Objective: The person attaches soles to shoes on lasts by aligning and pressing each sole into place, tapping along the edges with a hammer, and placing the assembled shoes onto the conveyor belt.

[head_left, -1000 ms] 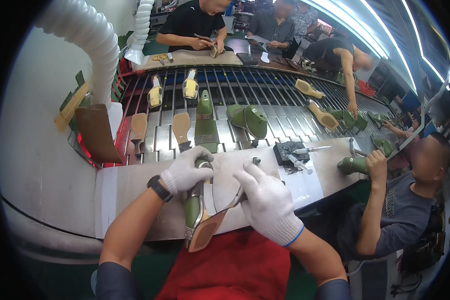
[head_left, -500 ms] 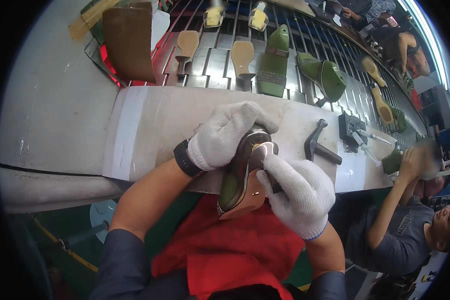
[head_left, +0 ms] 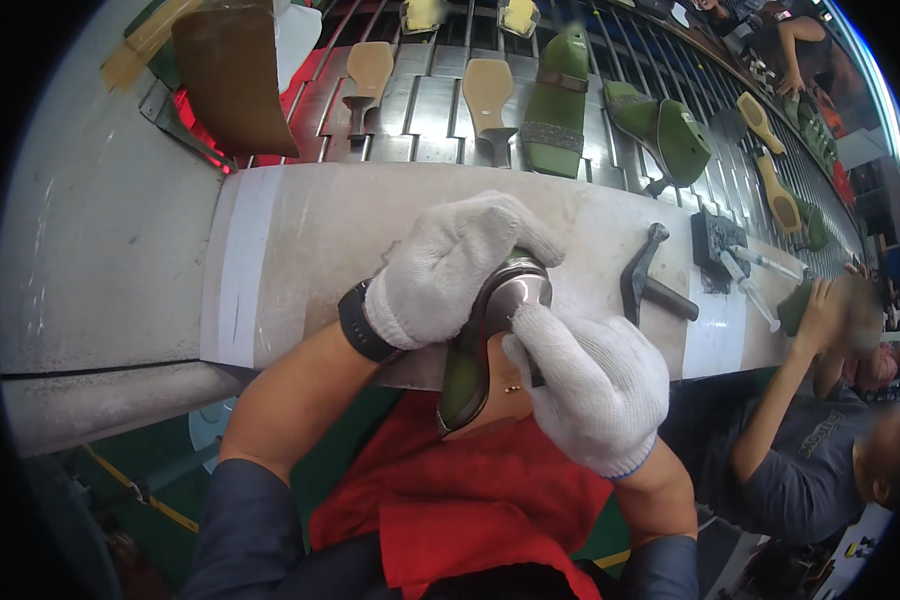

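Observation:
I hold a green shoe (head_left: 460,388) sole-up over the table's near edge, its heel end pointing away from me. My left hand (head_left: 450,265), in a white knit glove, is closed around the heel end. A tan sole (head_left: 491,415) lies along its underside, and a shiny metallic heel piece (head_left: 518,292) covers the heel end. My right hand (head_left: 602,390), also gloved, has its thumb and fingers closed on the heel piece; its palm hides part of it. A hammer (head_left: 652,285) lies on the table to the right of my hands.
Behind the table (head_left: 300,260) runs a slatted metal conveyor (head_left: 420,110) bearing tan soles with heels (head_left: 488,95) and green shoes (head_left: 555,120). A dark block (head_left: 718,245) and syringes (head_left: 748,285) lie right of the hammer. A brown board (head_left: 232,85) stands at far left. A co-worker (head_left: 800,460) works at right.
The metallic heel piece, tilted with a gap beneath it before, now sits down against the shoe's heel end. My right hand has shifted slightly left with it.

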{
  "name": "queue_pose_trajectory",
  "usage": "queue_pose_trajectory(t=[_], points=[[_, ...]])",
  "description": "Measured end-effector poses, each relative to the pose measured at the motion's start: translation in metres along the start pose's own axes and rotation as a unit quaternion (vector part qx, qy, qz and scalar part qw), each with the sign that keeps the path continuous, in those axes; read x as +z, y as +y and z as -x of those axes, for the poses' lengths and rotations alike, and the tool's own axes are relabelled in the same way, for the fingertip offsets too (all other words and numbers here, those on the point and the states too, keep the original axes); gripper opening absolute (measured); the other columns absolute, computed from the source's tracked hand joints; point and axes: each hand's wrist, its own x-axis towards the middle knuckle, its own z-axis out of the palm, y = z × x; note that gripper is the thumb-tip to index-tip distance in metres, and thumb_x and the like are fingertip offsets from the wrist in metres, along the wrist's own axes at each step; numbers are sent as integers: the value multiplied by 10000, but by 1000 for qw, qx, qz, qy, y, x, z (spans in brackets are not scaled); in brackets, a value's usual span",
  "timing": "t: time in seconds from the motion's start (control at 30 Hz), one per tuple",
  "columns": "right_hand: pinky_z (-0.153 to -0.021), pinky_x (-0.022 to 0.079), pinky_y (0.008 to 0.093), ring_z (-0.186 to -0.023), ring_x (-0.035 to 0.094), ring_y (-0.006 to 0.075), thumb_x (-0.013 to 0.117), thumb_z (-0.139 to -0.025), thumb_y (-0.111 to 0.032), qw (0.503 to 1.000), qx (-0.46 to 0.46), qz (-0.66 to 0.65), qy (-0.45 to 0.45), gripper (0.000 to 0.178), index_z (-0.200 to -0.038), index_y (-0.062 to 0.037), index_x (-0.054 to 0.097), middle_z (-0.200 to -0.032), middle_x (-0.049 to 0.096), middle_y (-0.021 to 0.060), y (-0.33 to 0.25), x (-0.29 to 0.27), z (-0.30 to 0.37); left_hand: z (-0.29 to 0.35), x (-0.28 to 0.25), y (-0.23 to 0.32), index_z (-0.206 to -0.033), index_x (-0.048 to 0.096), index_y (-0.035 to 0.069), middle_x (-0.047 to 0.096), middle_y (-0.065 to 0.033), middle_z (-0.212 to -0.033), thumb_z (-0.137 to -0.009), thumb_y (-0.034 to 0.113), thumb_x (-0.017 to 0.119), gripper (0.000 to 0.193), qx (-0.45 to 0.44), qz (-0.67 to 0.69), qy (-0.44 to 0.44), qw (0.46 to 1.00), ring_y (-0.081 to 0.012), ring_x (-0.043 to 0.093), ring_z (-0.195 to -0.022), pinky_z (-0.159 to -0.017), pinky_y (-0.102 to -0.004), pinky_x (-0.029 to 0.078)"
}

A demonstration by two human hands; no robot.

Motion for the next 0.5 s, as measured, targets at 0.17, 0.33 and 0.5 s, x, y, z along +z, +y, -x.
queue_pose_trajectory(t=[0.17, 0.33, 0.5], points=[[-607, 524, 387, -692, 684, 258, 882, -771, -37, 999, -21, 19, -18, 518, -1276, -22, 769, -946, 756, 105, 5, 0, 3, 1, -4, 0, -1142, 786, -54, 753, -185, -1182, -1230, 465, 343, 688, 4, -23, -2, 1000, -266, 721, -1106, -1027, -406, 551], [-637, 547, 387, -765, 714, 244, 808, -779, -84, 998, -27, 13, -60, 573, -1342, -4, 736, -974, 736, 86, 3, 0, -1, 4, -7, 3, -1143, 783, -55, 754, -177, -1167, -1222, 502, 352, 709, 0, -23, -5, 1000, -254, 720, -1085, -1010, -392, 553], [-653, 572, 407, -804, 732, 264, 808, -776, -55, 997, -77, -5, -17, 514, -1286, -32, 745, -919, 700, 70, 21, 16, -22, 2, -17, 1, -1153, 754, -50, 751, -136, -1125, -1179, 513, 501, 618, 1, 5, -33, 999, -184, 704, -1009, -933, -334, 563]])
